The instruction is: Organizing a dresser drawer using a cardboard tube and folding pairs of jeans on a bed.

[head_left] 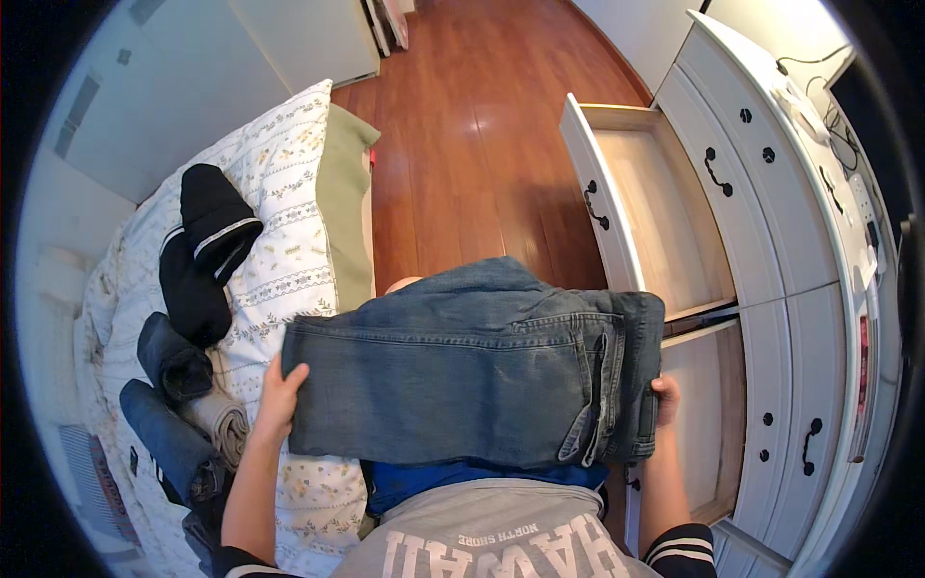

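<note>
A pair of blue jeans [453, 385], folded lengthwise, stretches across my lap between both hands. My left hand [279, 393] grips its left end, thumb on top and the other fingers hidden beneath the cloth. At the right end, by the waistband, my right hand [665, 400] holds the edge, most of its fingers behind the denim. On the bed to my left lie rolled jeans [169, 433], a rolled grey-beige garment [220, 424] and a black garment with white stripes [207, 246].
A bed with a flowered white quilt [284, 222] is on my left. To the right stands a white dresser [771, 241] with an upper drawer [665, 212] and a lower drawer [708, 414] pulled out. Wooden floor [462, 116] runs between them. Cables [838, 135] lie on the dresser top.
</note>
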Tool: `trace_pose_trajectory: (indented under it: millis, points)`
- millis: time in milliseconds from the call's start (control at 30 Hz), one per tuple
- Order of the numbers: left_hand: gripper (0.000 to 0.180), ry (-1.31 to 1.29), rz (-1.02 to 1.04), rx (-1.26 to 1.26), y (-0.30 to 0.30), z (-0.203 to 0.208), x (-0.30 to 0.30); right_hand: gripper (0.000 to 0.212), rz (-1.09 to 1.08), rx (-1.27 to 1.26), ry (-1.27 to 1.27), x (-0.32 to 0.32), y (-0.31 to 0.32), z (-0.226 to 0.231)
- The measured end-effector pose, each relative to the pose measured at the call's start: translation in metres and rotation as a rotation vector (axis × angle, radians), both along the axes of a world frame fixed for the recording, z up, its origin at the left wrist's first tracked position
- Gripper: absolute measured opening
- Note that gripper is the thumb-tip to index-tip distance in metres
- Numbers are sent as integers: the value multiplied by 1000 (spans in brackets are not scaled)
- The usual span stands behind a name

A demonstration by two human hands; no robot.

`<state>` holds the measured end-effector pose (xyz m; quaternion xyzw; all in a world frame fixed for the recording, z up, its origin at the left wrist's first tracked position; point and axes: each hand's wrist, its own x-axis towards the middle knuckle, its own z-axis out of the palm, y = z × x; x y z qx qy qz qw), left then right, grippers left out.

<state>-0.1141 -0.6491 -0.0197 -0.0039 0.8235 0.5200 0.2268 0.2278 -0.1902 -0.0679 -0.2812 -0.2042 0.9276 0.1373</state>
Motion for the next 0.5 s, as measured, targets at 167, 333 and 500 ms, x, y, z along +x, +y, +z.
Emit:
trace_pose_trajectory:
  millis: [167, 333, 500]
  points:
    - [48, 199, 99, 10, -24, 114, -1, 69, 92, 115, 113, -17, -19, 25]
    - [55, 1063, -303, -871, 37, 112, 15, 64, 250, 337, -78, -36, -39, 21]
    - [26, 823, -507, -73, 173, 52, 71, 49, 224, 568, -289, -46, -49, 32]
